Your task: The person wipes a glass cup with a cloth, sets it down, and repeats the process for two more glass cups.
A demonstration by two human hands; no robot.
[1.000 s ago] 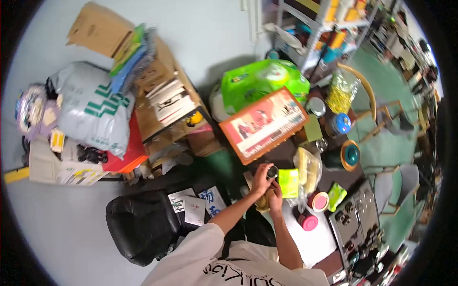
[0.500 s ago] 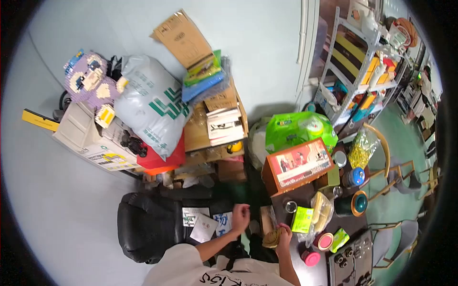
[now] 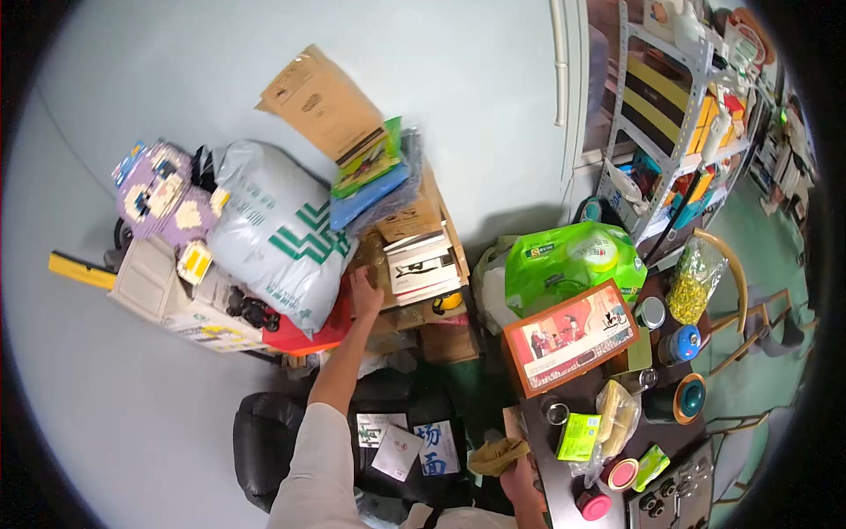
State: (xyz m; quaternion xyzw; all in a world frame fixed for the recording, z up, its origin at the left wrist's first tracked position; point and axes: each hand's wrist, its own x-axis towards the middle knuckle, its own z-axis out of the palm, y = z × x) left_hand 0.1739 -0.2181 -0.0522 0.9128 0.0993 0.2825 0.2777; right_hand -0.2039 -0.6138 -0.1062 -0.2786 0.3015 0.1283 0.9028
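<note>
Since the earlier frame, the left hand (image 3: pixel 365 296) has moved up from over the black chair (image 3: pixel 263 451) to left of centre, beside stacked books (image 3: pixel 421 270); I cannot tell whether it grips anything. At lower centre-right, the right hand (image 3: pixel 518 483) holds a crumpled brown bundle (image 3: pixel 496 457), well apart.

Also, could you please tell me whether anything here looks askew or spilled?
Nothing visibly spilled. The brown cardboard piece leans above the packets beyond the left hand, and a white card on the black chair lies crooked, overlapping its neighbour.
</note>
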